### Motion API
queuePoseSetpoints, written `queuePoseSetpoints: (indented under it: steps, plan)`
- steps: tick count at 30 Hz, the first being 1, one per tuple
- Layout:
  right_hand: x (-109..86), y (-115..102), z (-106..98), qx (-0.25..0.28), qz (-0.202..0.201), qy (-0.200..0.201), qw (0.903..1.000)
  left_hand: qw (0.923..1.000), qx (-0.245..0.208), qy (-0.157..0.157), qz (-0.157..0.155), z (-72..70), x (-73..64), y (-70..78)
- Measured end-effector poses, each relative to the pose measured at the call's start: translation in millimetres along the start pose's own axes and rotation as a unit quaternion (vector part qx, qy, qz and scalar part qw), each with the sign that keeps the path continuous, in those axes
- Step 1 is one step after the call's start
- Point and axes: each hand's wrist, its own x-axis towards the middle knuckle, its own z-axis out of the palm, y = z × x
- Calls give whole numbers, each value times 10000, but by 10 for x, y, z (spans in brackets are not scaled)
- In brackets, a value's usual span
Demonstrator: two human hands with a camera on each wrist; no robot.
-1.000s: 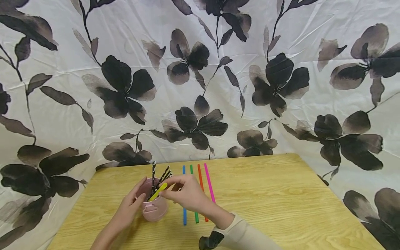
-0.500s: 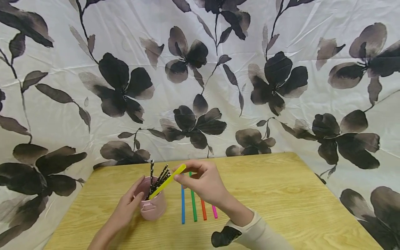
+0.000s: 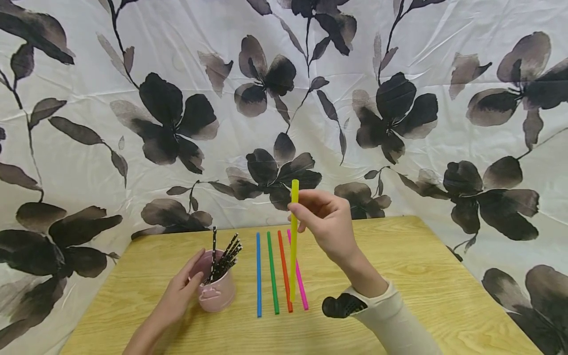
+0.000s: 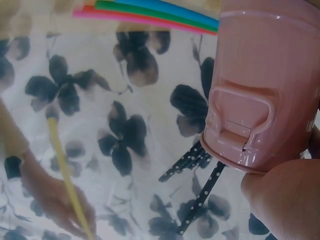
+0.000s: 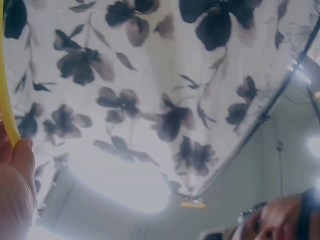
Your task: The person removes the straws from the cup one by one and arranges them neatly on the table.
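One yellow straw [image 3: 294,256] in the air, one pink cup [image 3: 222,296] steadied

We see the left hand [image 3: 179,291] curved about the left side of the pink cup, thumb at the rim, fingers bent along the wall and only moderately spread. That hold probably keeps the pink cup from tipping while several black dotted straws [image 3: 226,259] weigh on its rim. Most of them lean together toward the right of the opening; one stands nearly vertical, away from that bundle.

To the right of the pink cup, and well apart from it, the right hand [image 3: 330,222] pinches the yellow straw near its top between thumb and fingertips, almost closed. We take the high grip as the reason it hangs upright; in the head view its lower end overlaps the red straw [image 3: 284,266], and we cannot tell how high above it.

Four straws lie on the bench [image 3: 377,276] right of the pink cup: blue straw [image 3: 259,276] nearest, then green straw [image 3: 272,273], red straw, and pink straw [image 3: 301,288] farthest. We judge the gaps keep each easy to pick out.
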Motion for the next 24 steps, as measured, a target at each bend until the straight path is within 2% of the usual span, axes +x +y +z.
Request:
queuePoseSetpoints:
  steps: [4,9,14,24]
  plan:
    - [89,79,-58,-545,163,210,9982,10000,82,4,11,-17,19,-25]
    - [145,377,-132,-1029,464,280,9932,9998,154,87,16,-31,33,-51]
    - [139,712,-214,-1110,941,321,9888,9999,83,45,54,-25,25,-42]
    - [103,1349,-350,-1218,1837,527,9740,9998,45,2,-181,2,17,-15]
